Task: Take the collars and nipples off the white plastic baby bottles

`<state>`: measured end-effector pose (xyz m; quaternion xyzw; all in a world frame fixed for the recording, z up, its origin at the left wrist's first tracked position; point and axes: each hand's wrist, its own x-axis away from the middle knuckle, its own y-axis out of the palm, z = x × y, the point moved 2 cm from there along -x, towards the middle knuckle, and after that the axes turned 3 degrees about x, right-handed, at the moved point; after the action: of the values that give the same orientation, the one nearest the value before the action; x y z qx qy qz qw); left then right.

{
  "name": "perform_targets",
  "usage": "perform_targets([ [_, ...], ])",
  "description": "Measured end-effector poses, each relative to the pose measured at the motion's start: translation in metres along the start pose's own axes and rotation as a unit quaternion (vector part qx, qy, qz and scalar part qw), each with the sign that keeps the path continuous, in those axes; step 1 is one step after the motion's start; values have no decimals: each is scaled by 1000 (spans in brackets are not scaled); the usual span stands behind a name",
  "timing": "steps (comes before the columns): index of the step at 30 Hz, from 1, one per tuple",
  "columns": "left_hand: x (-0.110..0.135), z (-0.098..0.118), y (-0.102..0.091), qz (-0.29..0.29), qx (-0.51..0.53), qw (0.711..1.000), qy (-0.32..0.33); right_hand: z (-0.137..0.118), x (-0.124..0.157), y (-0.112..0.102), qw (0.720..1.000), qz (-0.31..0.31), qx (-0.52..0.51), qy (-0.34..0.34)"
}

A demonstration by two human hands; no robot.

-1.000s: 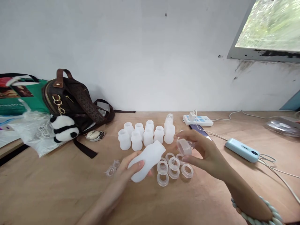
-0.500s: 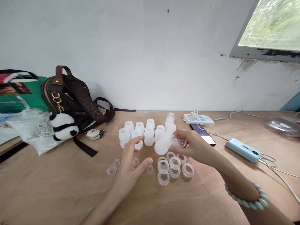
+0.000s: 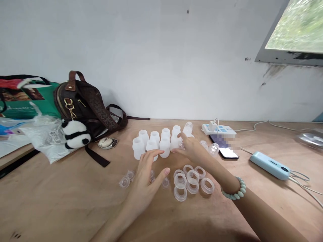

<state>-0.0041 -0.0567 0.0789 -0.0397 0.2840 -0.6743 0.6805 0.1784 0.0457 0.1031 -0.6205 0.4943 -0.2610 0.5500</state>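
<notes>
Several milky white plastic bottles (image 3: 138, 148) stand close together with open tops. My right hand (image 3: 188, 148) curls its thumb and fingers round a white bottle (image 3: 174, 142) at the right of this group. A clear domed piece (image 3: 182, 145) shows at its palm, partly hidden. Behind that hand is a bottle with a clear domed cap (image 3: 188, 127). My left hand (image 3: 148, 174) is open, fingers spread, in front of the bottles and holding nothing. Small clear valve-like discs (image 3: 124, 182) lie around it. Clear plastic rings (image 3: 180, 180) lie grouped to its right.
Clear domes (image 3: 214, 149) lie beside a phone (image 3: 228, 152). Behind are a white power strip (image 3: 219, 129) and cables; a light blue power bank (image 3: 270, 164) lies right. At left are a brown backpack (image 3: 88, 101), panda toy (image 3: 76, 134), watch (image 3: 107, 143) and plastic bag (image 3: 47, 134).
My right hand has moved left and slightly back, toward the standing bottles. The bottle it held tilted in front is no longer there. My left hand stays open, and the view has shifted slightly.
</notes>
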Motion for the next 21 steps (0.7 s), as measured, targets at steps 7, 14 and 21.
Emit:
perform_targets([
  [7, -6, 6, 12, -36, 262, 958, -113, -21, 45, -12, 961, 156, -181, -136],
  [14, 1, 17, 25, -117, 525, 815, -215, -37, 79, -7, 919, 204, -214, -260],
  [21, 8, 21, 25, -135, 544, 774, -295, -31, 89, -8, 917, 114, -305, -233],
])
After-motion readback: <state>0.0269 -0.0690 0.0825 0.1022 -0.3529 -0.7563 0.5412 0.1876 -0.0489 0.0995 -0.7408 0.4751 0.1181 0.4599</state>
